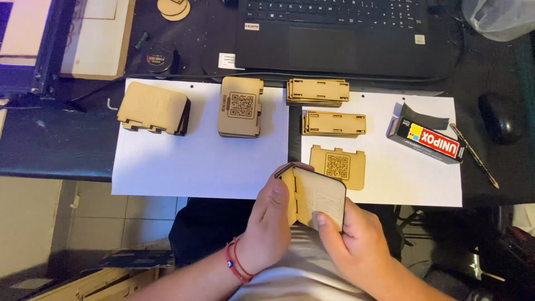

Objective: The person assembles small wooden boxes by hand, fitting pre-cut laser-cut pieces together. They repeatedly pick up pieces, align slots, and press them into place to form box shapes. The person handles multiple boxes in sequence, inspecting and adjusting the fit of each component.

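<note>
Nearest, the left hand [267,223] and right hand [356,245] both grip a half-built, thin brown laser-cut wooden box [313,196] above the lap. Beyond, one engraved wooden panel [337,166], stacked slotted panels [333,123] and a finished box [154,108] lie on the table [56,145].

The folded wooden box [315,196] sits between the left hand [266,223] and right hand [356,245], near the engraved panel [338,166]. Far behind lie two slotted-panel stacks [317,92], the glue box [426,139] to their right and the laptop [334,36] farthest.
</note>
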